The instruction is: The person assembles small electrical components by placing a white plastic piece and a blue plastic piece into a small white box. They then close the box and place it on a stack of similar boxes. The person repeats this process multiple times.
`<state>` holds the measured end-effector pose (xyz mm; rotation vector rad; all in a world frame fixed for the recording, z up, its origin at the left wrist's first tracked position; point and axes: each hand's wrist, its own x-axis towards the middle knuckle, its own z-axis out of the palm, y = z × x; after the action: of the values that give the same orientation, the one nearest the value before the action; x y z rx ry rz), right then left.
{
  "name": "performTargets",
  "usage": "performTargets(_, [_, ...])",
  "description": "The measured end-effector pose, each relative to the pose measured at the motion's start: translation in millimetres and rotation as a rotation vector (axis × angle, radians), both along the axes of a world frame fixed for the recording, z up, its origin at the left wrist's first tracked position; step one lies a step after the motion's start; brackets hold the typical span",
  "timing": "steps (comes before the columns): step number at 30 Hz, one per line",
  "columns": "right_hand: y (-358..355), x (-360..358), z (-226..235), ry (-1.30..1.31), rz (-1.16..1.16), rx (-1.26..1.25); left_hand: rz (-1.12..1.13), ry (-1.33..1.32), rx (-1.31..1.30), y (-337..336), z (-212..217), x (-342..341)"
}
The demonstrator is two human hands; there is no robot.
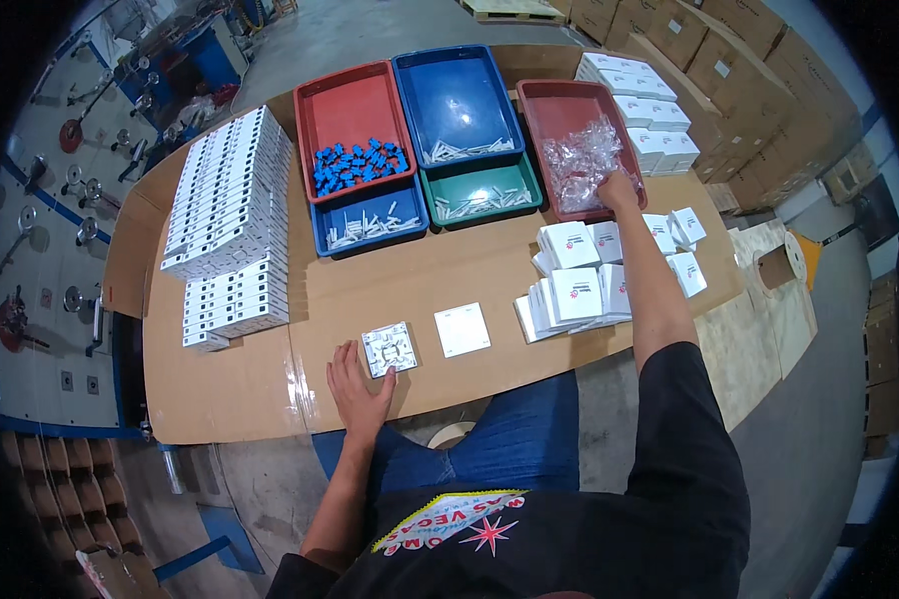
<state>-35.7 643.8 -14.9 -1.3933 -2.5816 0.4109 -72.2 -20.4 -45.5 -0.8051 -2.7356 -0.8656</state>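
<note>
L hand (358, 392) is resting spread, touching the open white box (390, 349) on the worktop (370, 290); R hand (619, 191) is reaching among clear bags (579, 160), can't tell if pinching; they're overlapping, so poss. doubles snagging.

The sole view looks steeply down from head height, facing forward across the cardboard tabletop (355, 290). It hangs close above the black shirt (609, 544) at the lower edge, while its wide fisheye reaches the brown cartons (734, 75) at upper right
</note>
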Motion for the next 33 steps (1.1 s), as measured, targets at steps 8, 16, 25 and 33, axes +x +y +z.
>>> performTargets(8, [27, 17, 30, 0.255, 0.072, -0.039, -0.015, -0.014, 0.028, 5, 2, 0])
performTargets(16, [-163, 36, 133, 0.807, 0.335, -0.557, 0.08, -0.236, 0.562, 10, 12, 0])
performTargets(25, [-430, 87, 60, 0.786, 0.312, -1.253, -0.219, -0.232, 0.599, 65, 78, 53])
performTargets(33, [-468, 101, 40, 0.803, 0.173, -1.357, -0.177, -0.089, 0.524, 48, 71, 55])
